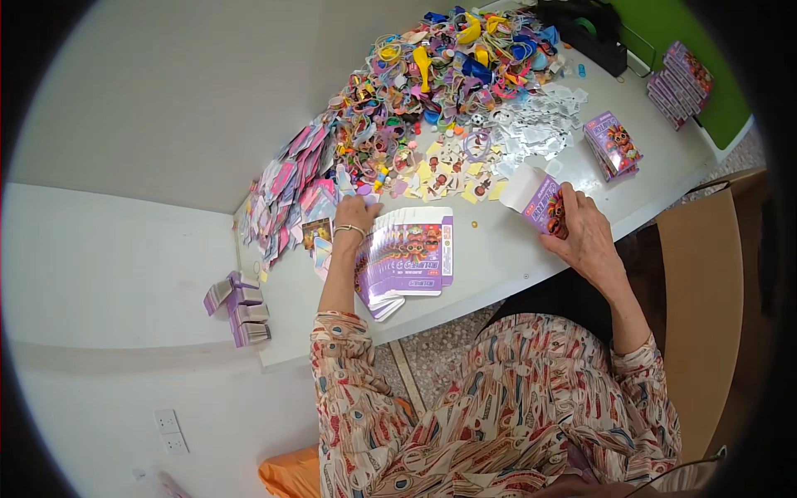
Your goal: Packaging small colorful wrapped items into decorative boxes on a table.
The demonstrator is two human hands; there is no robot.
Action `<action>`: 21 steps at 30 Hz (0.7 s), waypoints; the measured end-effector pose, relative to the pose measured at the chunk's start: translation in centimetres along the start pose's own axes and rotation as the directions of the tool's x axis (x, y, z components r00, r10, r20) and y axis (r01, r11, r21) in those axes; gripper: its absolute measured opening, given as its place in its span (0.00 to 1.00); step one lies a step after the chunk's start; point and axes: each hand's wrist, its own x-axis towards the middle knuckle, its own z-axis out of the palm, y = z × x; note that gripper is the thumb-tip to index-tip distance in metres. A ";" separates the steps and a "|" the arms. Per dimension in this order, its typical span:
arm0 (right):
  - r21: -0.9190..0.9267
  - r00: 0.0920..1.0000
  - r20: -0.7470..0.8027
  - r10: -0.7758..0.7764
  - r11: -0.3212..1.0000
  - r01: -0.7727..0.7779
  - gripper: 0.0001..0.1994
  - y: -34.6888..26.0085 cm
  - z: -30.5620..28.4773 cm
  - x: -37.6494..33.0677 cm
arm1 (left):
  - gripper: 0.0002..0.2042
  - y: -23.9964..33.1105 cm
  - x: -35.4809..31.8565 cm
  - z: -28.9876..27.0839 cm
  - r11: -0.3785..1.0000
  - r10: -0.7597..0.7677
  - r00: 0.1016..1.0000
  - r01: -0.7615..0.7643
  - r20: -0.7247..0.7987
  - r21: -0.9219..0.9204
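My right hand (583, 232) grips a small purple cardboard box (545, 209) with a printed cartoon picture. Its white end flap stands unfolded toward the middle of the table. My left hand (355, 216), with a bracelet at the wrist, has its fingers curled down at the edge of the heap of small trinkets (378, 116). Whatever lies under those fingertips is too hidden to name. Just right of that wrist, a fanned stack of flat purple boxes (407, 257) rests on the table. Glossy pink and silver cards (290, 178) are piled to the left of the hand.
Small printed picture pieces (452, 170) and clear little packets (540, 120) lie beyond my hands. Filled purple boxes (613, 145) are stacked at right, with more (681, 83) by the green panel. A purple box holder (241, 311) stands at the left edge. A large carton (697, 307) is beside me.
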 end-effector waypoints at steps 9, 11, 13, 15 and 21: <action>-0.034 1.000 -0.027 -0.006 0.999 0.005 0.38 0.3 0.6 0.0 | 0.09 4.0 0.9 -3.2 0.972 -0.071 0.991 0.095 -0.116 0.217; -0.051 0.999 -0.033 0.033 0.998 -0.035 0.36 -0.3 0.5 0.2 | 0.07 5.7 0.8 -6.1 0.973 -0.037 0.956 0.100 -0.290 0.207; -0.047 0.999 -0.029 0.039 0.998 -0.041 0.36 -0.2 0.9 0.3 | 0.06 10.2 0.3 -9.4 0.994 0.064 0.896 -0.021 -0.440 0.103; -0.052 0.999 -0.019 0.048 0.997 -0.049 0.36 -0.5 1.2 0.5 | 0.05 13.9 -0.4 -11.3 0.991 0.119 0.797 -0.129 -0.592 0.026; -0.053 1.000 -0.028 0.005 0.999 -0.006 0.36 -1.1 1.1 0.4 | 0.05 21.4 -2.5 -9.9 0.660 0.015 0.924 -0.297 -0.383 -0.690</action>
